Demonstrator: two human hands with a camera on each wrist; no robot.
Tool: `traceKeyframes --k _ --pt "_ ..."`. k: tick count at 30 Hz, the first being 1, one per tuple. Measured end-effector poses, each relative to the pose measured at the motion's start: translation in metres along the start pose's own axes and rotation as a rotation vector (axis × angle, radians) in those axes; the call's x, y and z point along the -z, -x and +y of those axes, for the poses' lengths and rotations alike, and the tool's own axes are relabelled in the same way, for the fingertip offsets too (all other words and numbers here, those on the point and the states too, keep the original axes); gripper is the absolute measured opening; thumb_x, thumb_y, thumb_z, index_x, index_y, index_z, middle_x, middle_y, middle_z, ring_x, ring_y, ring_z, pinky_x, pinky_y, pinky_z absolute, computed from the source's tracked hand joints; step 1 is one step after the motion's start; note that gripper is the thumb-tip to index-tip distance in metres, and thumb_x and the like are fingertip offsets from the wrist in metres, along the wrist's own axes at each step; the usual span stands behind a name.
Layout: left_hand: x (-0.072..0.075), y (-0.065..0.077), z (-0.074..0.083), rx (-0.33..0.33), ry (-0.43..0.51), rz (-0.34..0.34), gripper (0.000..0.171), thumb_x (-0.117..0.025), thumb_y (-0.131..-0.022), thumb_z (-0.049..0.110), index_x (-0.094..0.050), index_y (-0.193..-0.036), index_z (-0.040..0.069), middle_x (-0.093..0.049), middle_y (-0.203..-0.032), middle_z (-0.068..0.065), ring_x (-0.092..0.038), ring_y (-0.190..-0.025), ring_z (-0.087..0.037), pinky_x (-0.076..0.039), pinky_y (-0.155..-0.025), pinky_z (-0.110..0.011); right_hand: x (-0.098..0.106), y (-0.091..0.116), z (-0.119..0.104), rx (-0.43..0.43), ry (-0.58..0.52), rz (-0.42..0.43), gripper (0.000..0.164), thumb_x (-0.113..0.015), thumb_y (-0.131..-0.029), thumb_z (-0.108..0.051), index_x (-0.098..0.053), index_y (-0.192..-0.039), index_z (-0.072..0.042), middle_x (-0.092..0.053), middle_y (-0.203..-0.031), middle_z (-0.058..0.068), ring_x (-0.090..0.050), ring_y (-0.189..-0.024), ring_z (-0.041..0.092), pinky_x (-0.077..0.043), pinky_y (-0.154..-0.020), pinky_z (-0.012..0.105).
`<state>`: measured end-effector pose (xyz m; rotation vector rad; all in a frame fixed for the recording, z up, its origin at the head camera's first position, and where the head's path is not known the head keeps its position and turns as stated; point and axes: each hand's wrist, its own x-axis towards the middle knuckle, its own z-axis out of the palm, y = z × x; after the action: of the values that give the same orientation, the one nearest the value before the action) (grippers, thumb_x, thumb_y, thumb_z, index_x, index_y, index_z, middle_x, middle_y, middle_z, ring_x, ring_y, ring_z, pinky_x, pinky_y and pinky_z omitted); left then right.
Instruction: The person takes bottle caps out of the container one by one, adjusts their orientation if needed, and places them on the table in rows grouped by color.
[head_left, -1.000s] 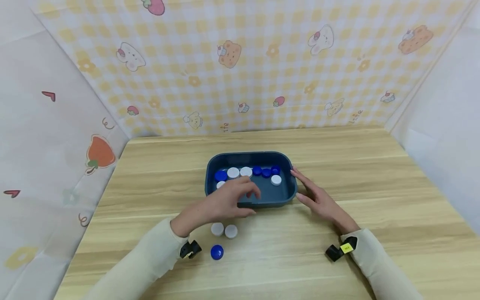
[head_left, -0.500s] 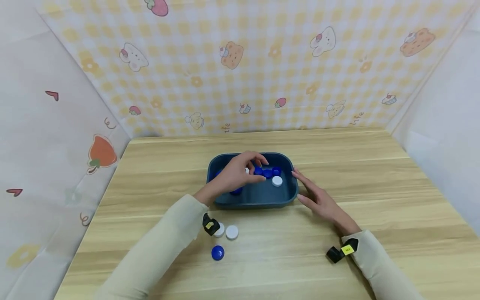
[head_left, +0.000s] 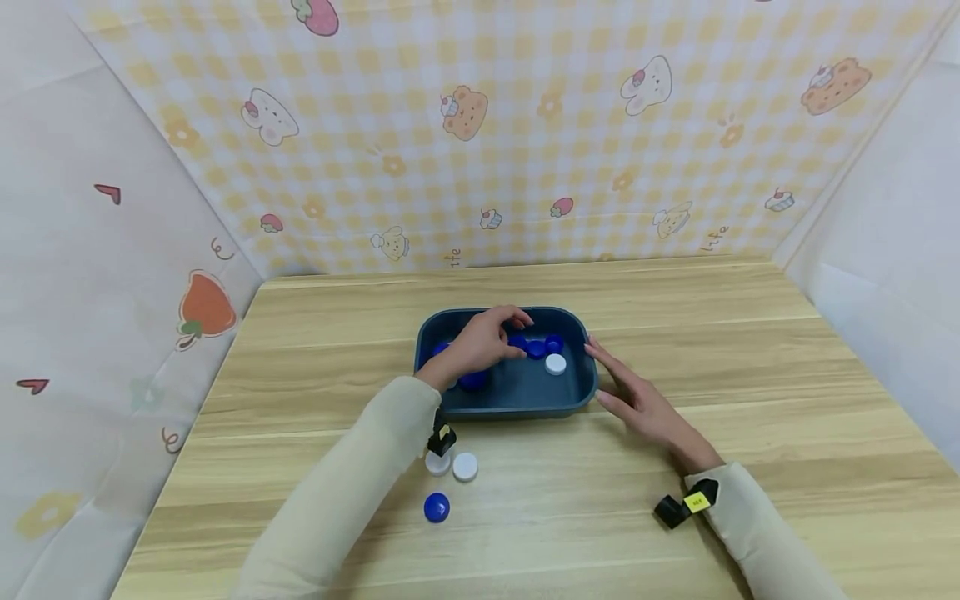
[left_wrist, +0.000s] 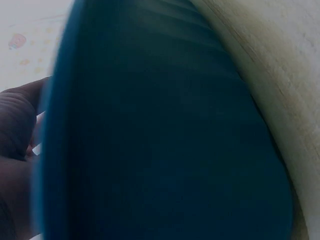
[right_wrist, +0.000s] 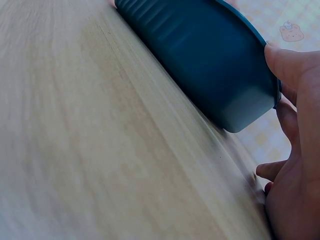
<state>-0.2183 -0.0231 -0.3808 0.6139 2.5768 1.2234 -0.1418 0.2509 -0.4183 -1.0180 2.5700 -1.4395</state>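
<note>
A dark blue-green tray [head_left: 525,412] holds several blue and white bottle caps. My left hand [head_left: 480,340] reaches over its front rim, thumb and fingertips low among the caps at the back. A speck of white [left_wrist: 36,148] shows by the fingers in the left wrist view; I cannot tell whether they pinch a cap. To the right of that hand lie a blue cap [head_left: 554,343] and a white cap [head_left: 556,364]. Beneath its wrist shows another blue cap [head_left: 472,381]. My right hand [head_left: 637,402] rests its extended fingertips and thumb [right_wrist: 285,62] against the tray's right end.
In front of the tray, two white caps, one of them this white cap [head_left: 465,467], lie on the wooden table [head_left: 600,517] with a blue cap [head_left: 437,507]. A checked cloth wall [head_left: 525,150] stands behind the table, and white sheets flank both sides.
My left hand has moved from the tray's front rim deeper to the back, now covering the white caps there. The right hand has stayed at the tray's right end.
</note>
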Motion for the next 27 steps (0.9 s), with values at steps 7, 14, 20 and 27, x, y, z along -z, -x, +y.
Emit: traceKeyframes --k 7,14,20,27 --pt "-0.005 -0.005 -0.009 0.039 -0.043 0.005 0.043 -0.076 -0.082 0.007 -0.061 -0.122 0.009 -0.058 -0.122 -0.008 -0.051 -0.074 -0.018 -0.043 -0.067 -0.028 0.000 0.000 0.000 0.003 -0.004 0.004 0.060 -0.054 -0.092 0.007 -0.029 -0.147 0.004 -0.018 -0.153 0.024 -0.018 -0.140 0.041 -0.014 -0.110 0.020" --pt "-0.013 -0.007 -0.016 0.043 -0.147 -0.011 0.043 -0.074 -0.083 0.007 -0.060 -0.123 0.011 -0.059 -0.123 -0.007 -0.054 -0.089 -0.021 -0.044 -0.084 -0.033 -0.001 0.001 0.003 0.008 -0.008 -0.003 0.060 -0.054 -0.093 0.006 -0.029 -0.147 0.004 -0.018 -0.154 0.024 -0.017 -0.140 0.041 -0.014 -0.110 0.020" --pt "-0.017 -0.010 -0.017 0.015 -0.243 0.001 0.039 -0.073 -0.083 0.006 -0.062 -0.120 0.013 -0.059 -0.119 -0.006 -0.052 -0.112 -0.024 -0.028 -0.102 -0.053 0.000 0.000 0.002 -0.001 -0.005 -0.001 0.060 -0.053 -0.093 0.006 -0.028 -0.148 0.002 -0.018 -0.154 0.022 -0.017 -0.140 0.039 -0.014 -0.109 0.019" --pt "-0.019 -0.010 -0.019 0.013 -0.321 -0.026 0.037 -0.075 -0.081 0.008 -0.066 -0.116 0.018 -0.056 -0.109 -0.005 -0.052 -0.099 -0.021 -0.033 -0.090 -0.046 0.001 0.000 0.002 -0.005 -0.006 -0.006 0.061 -0.053 -0.093 0.006 -0.028 -0.148 0.002 -0.017 -0.155 0.020 -0.017 -0.141 0.038 -0.013 -0.109 0.019"
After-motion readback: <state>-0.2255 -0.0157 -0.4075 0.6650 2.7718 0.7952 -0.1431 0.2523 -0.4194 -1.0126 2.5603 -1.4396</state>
